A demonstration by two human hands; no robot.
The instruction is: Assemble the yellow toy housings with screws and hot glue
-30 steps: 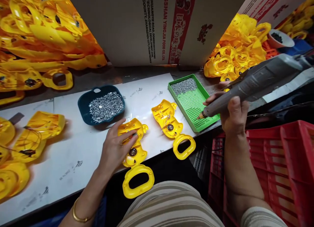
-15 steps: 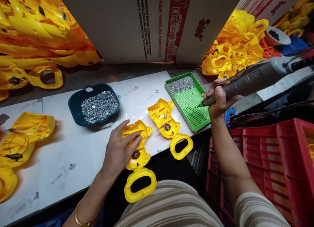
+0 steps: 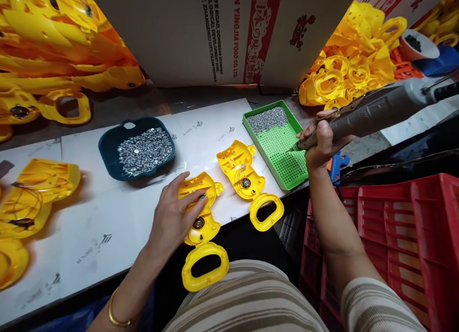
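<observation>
My left hand pinches a small dark part at its fingertips, over the yellow toy shell with a round speaker and a loop handle. Beside that shell lies a second yellow shell with wires, a speaker and its own handle. My right hand is wrapped round a grey power screwdriver. The tool's tip points down over the perforated part of the green tray, which holds small screws at its far end. A dark teal bowl full of shiny metal pieces stands to the left.
More yellow shells lie at the left. Heaps of yellow parts fill the back left and back right. A cardboard box stands behind the white board. A red crate is at the lower right.
The view has shifted slightly. My hands, the screwdriver and the shells keep nearly the same places relative to each other.
</observation>
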